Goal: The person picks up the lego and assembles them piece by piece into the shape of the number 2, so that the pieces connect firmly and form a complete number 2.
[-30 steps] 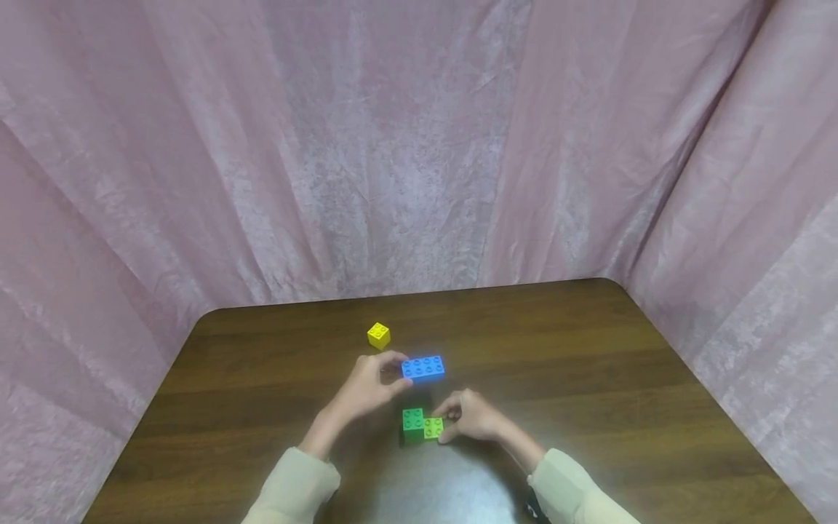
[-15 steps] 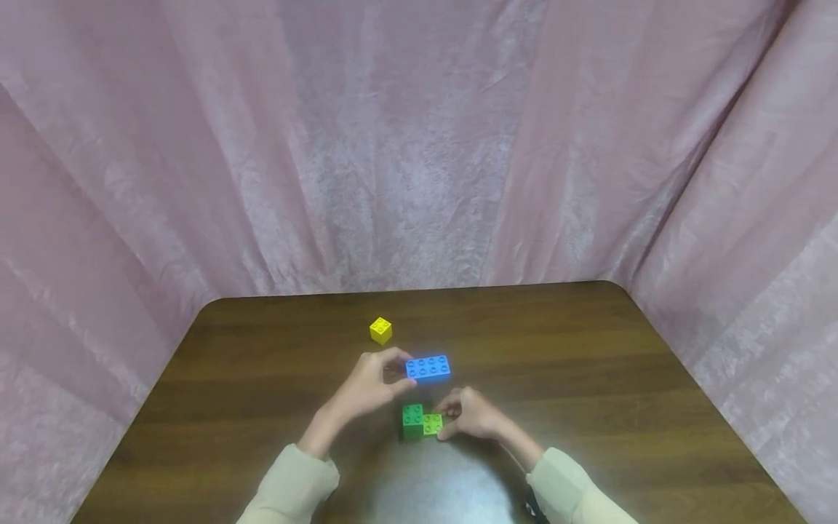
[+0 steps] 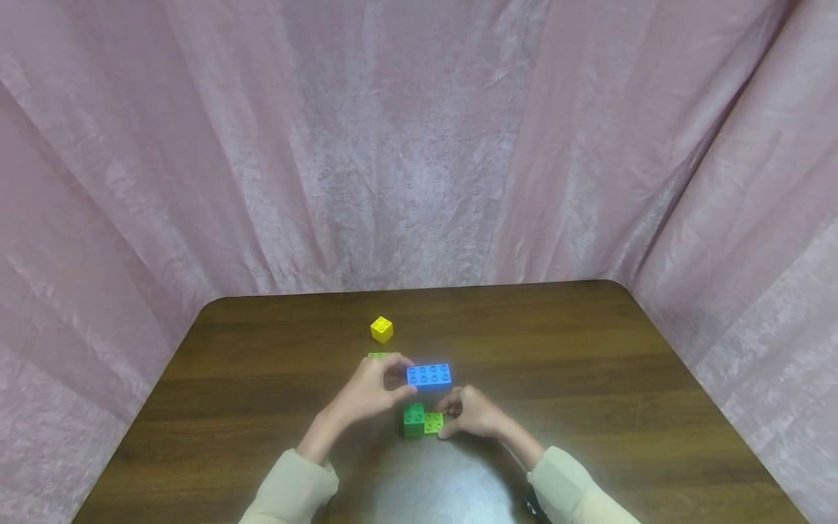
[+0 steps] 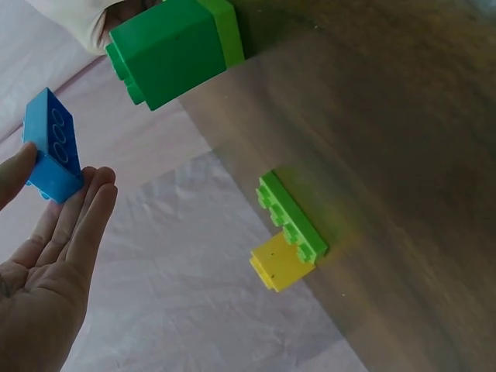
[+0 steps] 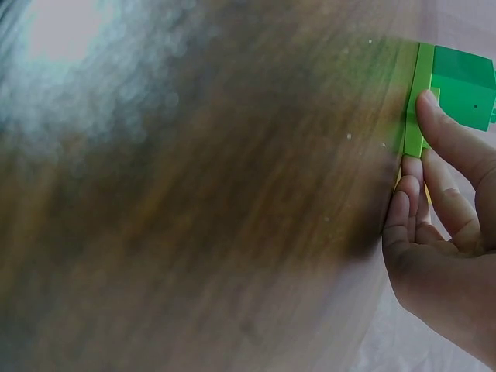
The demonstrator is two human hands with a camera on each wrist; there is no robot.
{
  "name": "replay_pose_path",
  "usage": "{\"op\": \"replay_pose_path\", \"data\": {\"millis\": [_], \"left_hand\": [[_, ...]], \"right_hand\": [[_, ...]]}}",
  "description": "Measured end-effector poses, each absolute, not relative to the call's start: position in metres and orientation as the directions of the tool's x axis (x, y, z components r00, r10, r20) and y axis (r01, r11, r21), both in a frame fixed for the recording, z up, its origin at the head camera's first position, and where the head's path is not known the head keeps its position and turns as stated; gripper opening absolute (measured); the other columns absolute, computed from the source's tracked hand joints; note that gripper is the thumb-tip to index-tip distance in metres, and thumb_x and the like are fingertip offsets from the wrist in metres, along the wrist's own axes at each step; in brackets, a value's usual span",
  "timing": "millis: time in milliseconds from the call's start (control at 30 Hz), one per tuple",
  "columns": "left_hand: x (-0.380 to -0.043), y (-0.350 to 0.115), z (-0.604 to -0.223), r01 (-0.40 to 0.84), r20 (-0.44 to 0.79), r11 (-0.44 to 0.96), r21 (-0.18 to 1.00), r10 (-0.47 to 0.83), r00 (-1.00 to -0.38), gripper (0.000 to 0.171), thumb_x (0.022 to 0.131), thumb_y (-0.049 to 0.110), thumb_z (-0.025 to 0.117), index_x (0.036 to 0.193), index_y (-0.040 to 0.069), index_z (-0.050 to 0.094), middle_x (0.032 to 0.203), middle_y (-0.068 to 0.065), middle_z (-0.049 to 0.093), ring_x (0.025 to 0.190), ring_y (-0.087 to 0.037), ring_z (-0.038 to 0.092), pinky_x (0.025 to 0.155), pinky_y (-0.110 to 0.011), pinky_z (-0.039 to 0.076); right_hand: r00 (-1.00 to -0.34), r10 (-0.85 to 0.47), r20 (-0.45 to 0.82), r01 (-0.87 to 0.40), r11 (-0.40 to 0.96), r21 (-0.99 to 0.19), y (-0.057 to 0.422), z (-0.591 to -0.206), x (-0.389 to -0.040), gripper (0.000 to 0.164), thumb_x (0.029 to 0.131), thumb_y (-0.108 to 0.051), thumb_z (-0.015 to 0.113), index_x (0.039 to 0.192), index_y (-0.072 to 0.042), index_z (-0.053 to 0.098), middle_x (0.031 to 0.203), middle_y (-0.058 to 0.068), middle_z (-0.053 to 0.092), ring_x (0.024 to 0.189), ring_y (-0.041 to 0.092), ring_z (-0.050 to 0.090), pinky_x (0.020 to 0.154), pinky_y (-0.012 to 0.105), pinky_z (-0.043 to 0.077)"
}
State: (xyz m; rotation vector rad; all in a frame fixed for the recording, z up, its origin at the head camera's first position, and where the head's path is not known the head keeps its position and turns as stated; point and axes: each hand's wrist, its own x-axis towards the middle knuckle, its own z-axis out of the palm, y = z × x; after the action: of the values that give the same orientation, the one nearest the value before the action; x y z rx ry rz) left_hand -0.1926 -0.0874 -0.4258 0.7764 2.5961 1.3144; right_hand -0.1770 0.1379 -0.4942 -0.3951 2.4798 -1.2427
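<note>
My left hand (image 3: 369,386) pinches a blue building brick (image 3: 428,375) by its left end, between thumb and fingers. Raised off the table, the brick has its studs facing up in the head view. Just in front of it, a tall dark green brick (image 3: 414,420) is stacked on the left part of a thin lime green brick (image 3: 433,423) lying on the table. My right hand (image 3: 481,415) grips the lime brick's right end, its thumb (image 5: 435,116) on the near side. In the left wrist view, the blue brick (image 4: 53,147) shows its hollow underside.
Toward the back of the brown table (image 3: 556,342) sits a small yellow brick (image 3: 382,330). Another thin lime green brick (image 4: 291,221) lies beside it, mostly covered by my left hand in the head view. A pink curtain (image 3: 406,145) hangs behind the table.
The blue brick has come slightly closer to the green bricks over the last half second. The far lime brick now peeks out behind my left hand. My right hand keeps its place.
</note>
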Motion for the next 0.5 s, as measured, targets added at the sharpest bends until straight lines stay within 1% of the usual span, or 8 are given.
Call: {"op": "replay_pose_path", "data": {"millis": [300,367,500], "left_hand": [[-0.189,-0.088,-0.440,0.379,0.083,0.488,0.786,0.525,-0.847,0.028,0.085,0.008,0.072,0.112,0.004,0.065,0.110,-0.011,0.070,0.103,-0.025,0.068,0.092,-0.041,0.058],[-0.189,-0.089,-0.443,0.378,0.080,0.487,0.787,0.527,-0.846,0.028,0.085,0.007,0.071,0.112,0.003,0.065,0.110,-0.012,0.070,0.103,-0.026,0.068,0.092,-0.041,0.058],[-0.187,-0.090,-0.446,0.358,0.064,0.486,0.797,0.521,-0.851,0.028,0.086,0.008,0.071,0.113,0.004,0.065,0.110,-0.012,0.070,0.103,-0.027,0.068,0.093,-0.043,0.057]], "right_hand": [[-0.906,-0.393,-0.156,-0.097,0.553,-0.827,0.137,-0.494,-0.177,0.036,0.067,-0.008,0.085,0.097,0.001,0.068,0.092,0.009,0.069,0.084,0.017,0.060,0.078,0.034,0.055],[-0.905,-0.395,-0.157,-0.096,0.550,-0.830,0.137,-0.494,-0.176,0.036,0.067,-0.008,0.084,0.097,0.002,0.067,0.092,0.009,0.069,0.083,0.018,0.060,0.078,0.035,0.055],[-0.904,-0.397,-0.156,-0.100,0.554,-0.827,0.137,-0.495,-0.175,0.039,0.067,-0.008,0.084,0.100,0.002,0.067,0.094,0.011,0.069,0.086,0.020,0.062,0.081,0.041,0.057]]}}
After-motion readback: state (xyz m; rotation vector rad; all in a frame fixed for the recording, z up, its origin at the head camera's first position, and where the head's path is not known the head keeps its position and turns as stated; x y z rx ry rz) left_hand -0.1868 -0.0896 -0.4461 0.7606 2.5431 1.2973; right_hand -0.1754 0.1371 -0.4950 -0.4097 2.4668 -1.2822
